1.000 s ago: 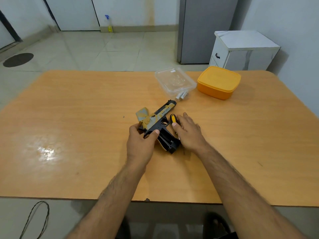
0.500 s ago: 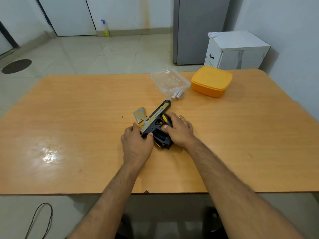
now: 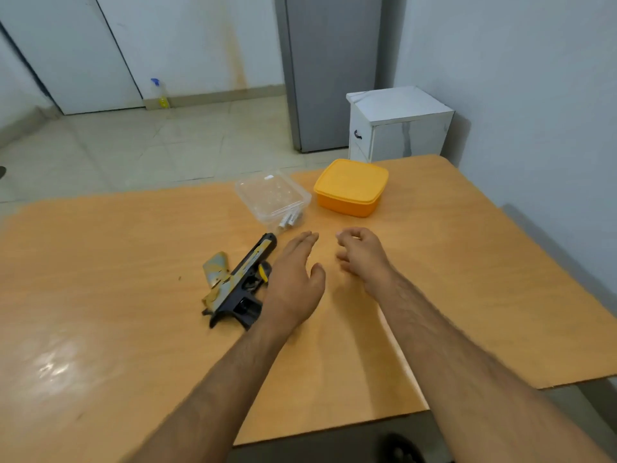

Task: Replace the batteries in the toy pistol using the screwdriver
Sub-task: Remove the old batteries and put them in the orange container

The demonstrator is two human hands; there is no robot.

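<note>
Both hands empty — left hand flat, right hand loosely curled — we reach toward the batteries beside the toy pistol, needing a pinch next.

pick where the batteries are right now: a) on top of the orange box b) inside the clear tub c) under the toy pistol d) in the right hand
b: the batteries lie inside the clear tub, against its near wall, left of the closed orange box; the right hand is empty.
</note>
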